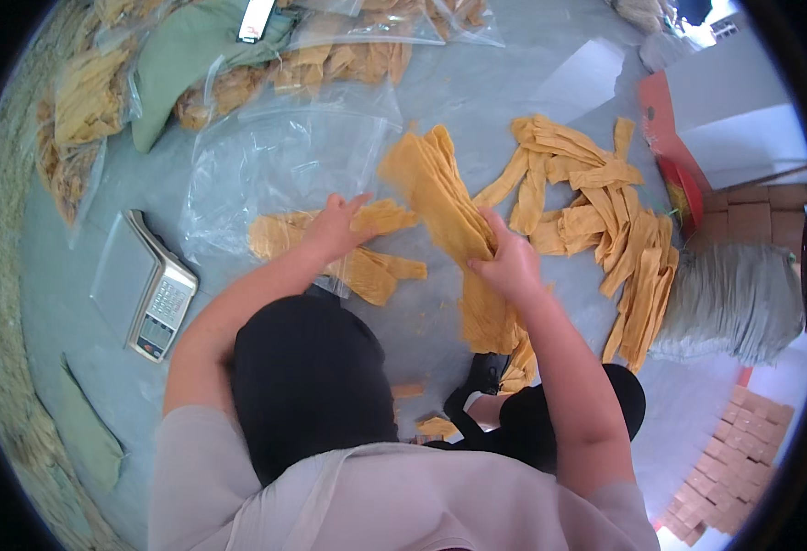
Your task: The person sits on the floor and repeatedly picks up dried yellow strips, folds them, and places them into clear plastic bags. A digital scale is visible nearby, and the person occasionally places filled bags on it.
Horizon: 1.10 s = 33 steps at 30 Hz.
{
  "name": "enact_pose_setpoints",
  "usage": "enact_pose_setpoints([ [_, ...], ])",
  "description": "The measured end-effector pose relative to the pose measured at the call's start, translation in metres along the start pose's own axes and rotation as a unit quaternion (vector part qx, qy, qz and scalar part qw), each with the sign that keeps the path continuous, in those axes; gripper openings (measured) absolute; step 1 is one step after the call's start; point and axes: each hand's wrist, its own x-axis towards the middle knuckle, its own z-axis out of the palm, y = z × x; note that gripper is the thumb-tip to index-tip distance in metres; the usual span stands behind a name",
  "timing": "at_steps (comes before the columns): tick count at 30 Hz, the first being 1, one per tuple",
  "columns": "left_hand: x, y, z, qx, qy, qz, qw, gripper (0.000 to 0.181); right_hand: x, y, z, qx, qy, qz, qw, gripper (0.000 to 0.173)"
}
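My right hand (510, 262) grips a bundle of yellow-orange folded sheets (445, 206), possibly dried tofu skin, raised at a slant above the floor. The upper end of the bundle is blurred. My left hand (340, 227), fingers apart, is over more yellow sheets (372, 272) by the mouth of a clear plastic bag (259, 165). Some of these sheets lie inside the bag and others stick out to the right. Whether the left fingertips touch them cannot be told. A loose pile of the same long sheets (603, 186) spreads over the floor right of my right hand.
A digital scale (162, 303) stands at the left. Filled clear bags (93, 96), a green cloth (183, 62) and a phone (255, 19) lie at the far side. Rightward are a woven sack stack (730, 299), a red-edged white box (734, 124) and brown cartons (727, 454).
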Motion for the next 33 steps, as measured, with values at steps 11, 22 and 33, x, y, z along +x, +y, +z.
enact_pose_setpoints([
  [11, -0.001, -0.038, 0.002, -0.494, 0.159, -0.150, 0.842, 0.036, 0.045, -0.029, 0.034, -0.254, -0.073, -0.183, 0.947, 0.073],
  [22, -0.029, -0.019, -0.038, -0.260, 0.172, 0.099, 0.945, 0.032, 0.204, -0.123, 0.110, 0.045, -0.332, -0.319, 0.887, 0.077],
  [33, 0.012, -0.091, 0.021, 0.218, 0.015, -0.019, 0.976, 0.057, 0.167, -0.105, 0.170, -0.062, -0.211, -0.236, 0.947, 0.066],
])
